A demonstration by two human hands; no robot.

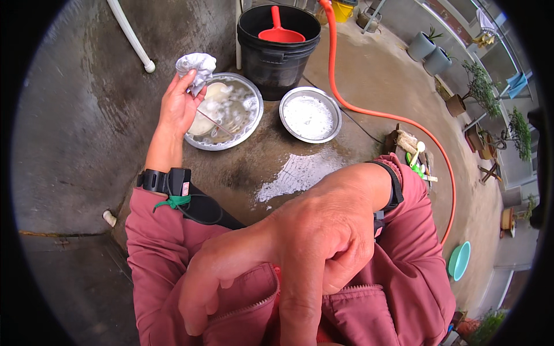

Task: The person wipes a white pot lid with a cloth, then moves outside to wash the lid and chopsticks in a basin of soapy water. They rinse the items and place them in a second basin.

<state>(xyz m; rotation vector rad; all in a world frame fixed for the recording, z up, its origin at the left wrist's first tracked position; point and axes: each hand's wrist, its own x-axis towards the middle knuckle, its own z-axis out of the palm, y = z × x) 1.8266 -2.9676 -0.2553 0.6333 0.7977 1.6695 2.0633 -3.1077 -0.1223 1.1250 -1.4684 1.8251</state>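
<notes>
Right hand (300,248) is seen closest to the lens, fingers loosely curled and gripping nothing, pressed against the pink jacket (404,277). Further out, a crumpled white cloth (196,66) is pinched in the fingertips of the left hand (179,106), raised just above the rim of a steel basin (228,112) of soapy water. A second, smaller steel bowl (310,114) is set beside it, with a black bucket (277,49) and red scoop (280,32) behind, and an orange hose (369,112) is laid across the wet concrete.

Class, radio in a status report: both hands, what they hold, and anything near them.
Left hand shut on crumpled white cloth, above soapy round metal basin. Right hand close to camera, holds nothing, fingers curled. Black plastic bucket behind basin.
</notes>
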